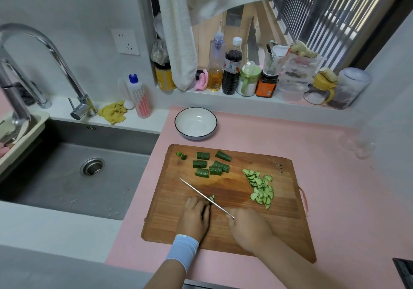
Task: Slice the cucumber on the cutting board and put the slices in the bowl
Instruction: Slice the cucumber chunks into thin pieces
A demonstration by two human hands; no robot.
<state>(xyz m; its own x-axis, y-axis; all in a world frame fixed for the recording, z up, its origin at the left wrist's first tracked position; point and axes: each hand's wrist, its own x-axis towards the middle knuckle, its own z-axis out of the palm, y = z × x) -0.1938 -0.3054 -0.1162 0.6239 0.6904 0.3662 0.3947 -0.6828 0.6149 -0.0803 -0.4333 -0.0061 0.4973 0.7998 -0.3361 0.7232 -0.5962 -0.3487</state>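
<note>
**Short cucumber stub held against the blade, fingertips close by**

The cucumber piece (212, 198) was held on the near half of the cutting board (163, 217), pinned under the curled fingers of the left hand (194, 215). Only its cut end showed, touching the knife (196, 190). The knife handle was wrapped by the right hand (248, 228), with the tip aimed far-left towards the sink (67, 177). The piece was mostly hidden; its long axis was judged to lie across the blade, cut end facing right towards the slices (260, 188). With so little stub left, a slip or roll could bring the fingertips under the edge. The bowl (175, 123), beyond the board, was seen without slices.
</note>
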